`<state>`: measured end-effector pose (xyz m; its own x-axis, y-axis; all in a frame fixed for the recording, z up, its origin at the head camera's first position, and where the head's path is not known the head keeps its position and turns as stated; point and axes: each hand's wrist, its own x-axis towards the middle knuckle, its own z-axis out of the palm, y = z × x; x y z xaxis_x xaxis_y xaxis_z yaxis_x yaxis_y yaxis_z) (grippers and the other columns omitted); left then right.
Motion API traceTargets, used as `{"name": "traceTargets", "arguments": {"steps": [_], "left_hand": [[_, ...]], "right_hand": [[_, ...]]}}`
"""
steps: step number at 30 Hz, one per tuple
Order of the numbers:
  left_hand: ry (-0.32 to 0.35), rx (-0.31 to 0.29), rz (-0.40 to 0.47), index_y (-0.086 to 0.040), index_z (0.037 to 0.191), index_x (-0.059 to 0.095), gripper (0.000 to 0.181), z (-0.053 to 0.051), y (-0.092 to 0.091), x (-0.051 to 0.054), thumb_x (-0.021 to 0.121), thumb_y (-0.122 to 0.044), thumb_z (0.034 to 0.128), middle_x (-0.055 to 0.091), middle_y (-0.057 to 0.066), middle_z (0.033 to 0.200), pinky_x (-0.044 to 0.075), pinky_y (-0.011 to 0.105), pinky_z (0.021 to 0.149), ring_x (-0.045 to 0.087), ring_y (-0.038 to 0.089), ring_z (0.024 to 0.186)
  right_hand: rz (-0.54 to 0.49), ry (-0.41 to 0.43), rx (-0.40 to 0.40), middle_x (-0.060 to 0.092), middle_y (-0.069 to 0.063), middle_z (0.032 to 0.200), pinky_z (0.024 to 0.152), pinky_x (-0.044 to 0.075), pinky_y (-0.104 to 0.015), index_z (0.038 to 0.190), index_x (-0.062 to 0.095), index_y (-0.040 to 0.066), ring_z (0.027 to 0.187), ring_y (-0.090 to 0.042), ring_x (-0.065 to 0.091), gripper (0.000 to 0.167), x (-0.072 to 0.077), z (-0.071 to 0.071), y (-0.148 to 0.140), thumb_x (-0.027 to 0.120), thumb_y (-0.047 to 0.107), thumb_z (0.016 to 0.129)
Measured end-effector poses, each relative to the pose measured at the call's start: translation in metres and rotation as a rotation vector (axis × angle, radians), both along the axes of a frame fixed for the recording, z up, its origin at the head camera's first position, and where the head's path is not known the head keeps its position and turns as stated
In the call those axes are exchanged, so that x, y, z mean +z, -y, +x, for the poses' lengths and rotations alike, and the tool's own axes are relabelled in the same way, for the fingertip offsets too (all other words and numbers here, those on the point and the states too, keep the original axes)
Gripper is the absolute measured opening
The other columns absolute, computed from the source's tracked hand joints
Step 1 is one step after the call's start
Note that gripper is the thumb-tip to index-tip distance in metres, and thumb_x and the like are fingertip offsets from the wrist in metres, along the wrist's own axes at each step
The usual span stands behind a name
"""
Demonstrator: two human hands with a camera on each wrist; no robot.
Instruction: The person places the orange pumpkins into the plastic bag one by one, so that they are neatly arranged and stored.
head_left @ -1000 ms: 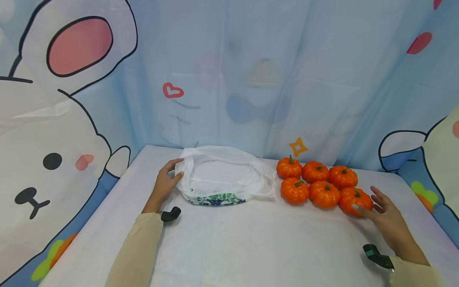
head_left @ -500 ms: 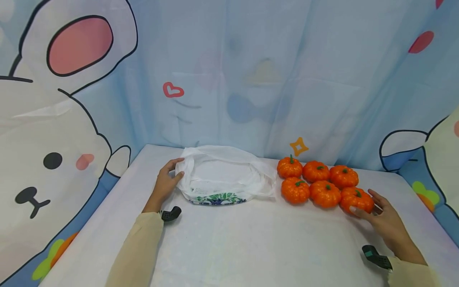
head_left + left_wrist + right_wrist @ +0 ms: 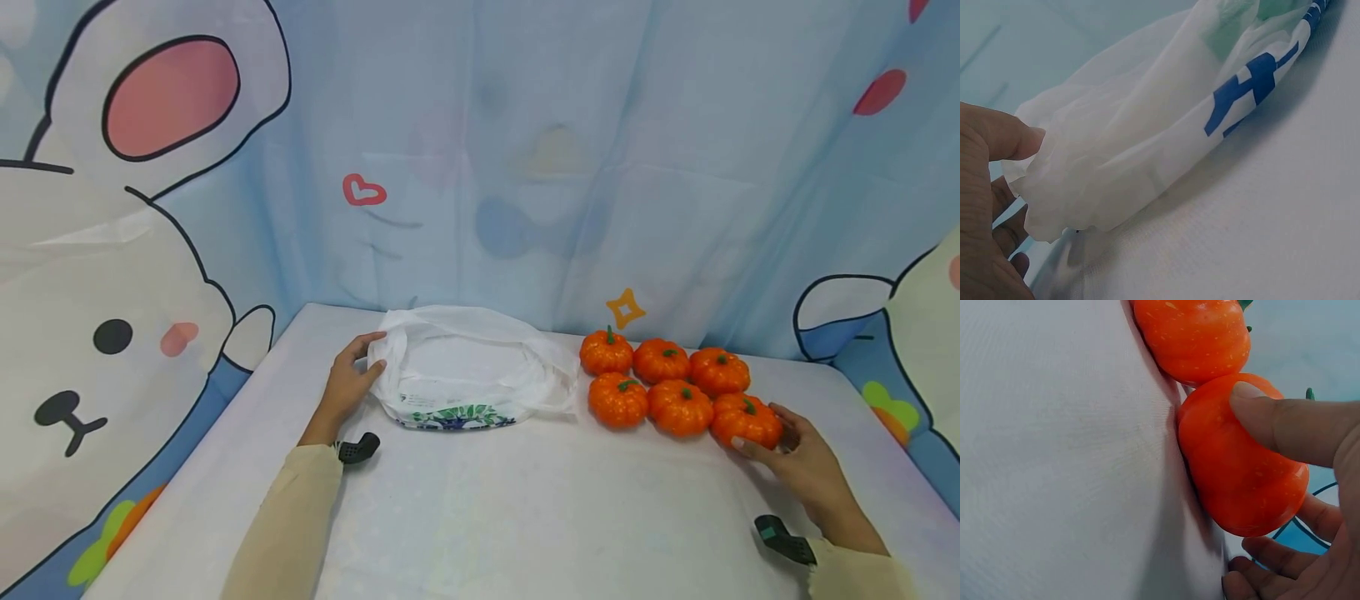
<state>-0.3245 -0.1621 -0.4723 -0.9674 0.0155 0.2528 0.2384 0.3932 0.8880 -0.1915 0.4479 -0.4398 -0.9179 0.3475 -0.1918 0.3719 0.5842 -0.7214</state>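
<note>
My left hand [image 3: 347,385] pinches the left edge of a white plastic bag [image 3: 467,367]; the bag lies on the table with its mouth spread and a green and blue print along its front. In the left wrist view, the thumb presses on the thin plastic of the bag [image 3: 1129,144]. At the right, my right hand [image 3: 812,468] grips the front right orange pumpkin [image 3: 746,421], thumb at its front and fingers round its right side. The right wrist view has the thumb lying on this pumpkin [image 3: 1241,475], which sits on the tablecloth; its far side is hidden.
Several other small orange pumpkins [image 3: 678,407] stand close together in two rows, just right of the bag. White cloth covers the table [image 3: 555,508]. Behind it hangs a light blue printed curtain [image 3: 540,150].
My right hand has moved slightly left and closed round the front right pumpkin, having been spread beside it. The left hand and the bag have stayed in place.
</note>
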Motion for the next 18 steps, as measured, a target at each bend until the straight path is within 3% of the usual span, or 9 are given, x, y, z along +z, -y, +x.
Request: {"name": "traceTargets", "arguments": {"steps": [10, 18], "left_hand": [[-0.007, -0.006, -0.001, -0.017, 0.138, 0.055, 0.046, 0.0007, -0.0003, 0.0004, 0.063, -0.009, 0.0935, 0.057, 0.014, 0.136, 0.027, 0.056, 0.115, 0.050, 0.032, 0.127], [-0.004, -0.005, -0.002, -0.018, 0.138, 0.055, 0.046, 0.0001, -0.0001, 0.0002, 0.063, -0.009, 0.0934, 0.058, 0.014, 0.135, 0.026, 0.057, 0.115, 0.050, 0.032, 0.126]], "right_hand": [[0.034, 0.009, -0.027, -0.001, -0.038, 0.156, 0.107, 0.025, -0.070, 0.155, -0.001, -0.003, 0.142, -0.059, 0.009, 0.118, -0.0034, 0.0000, -0.0018, 0.065, 0.063, 0.084], [0.041, 0.014, -0.045, 0.001, -0.038, 0.157, 0.106, 0.027, -0.069, 0.155, 0.001, -0.003, 0.142, -0.059, 0.011, 0.117, -0.0014, 0.0007, -0.0010, 0.066, 0.062, 0.083]]}}
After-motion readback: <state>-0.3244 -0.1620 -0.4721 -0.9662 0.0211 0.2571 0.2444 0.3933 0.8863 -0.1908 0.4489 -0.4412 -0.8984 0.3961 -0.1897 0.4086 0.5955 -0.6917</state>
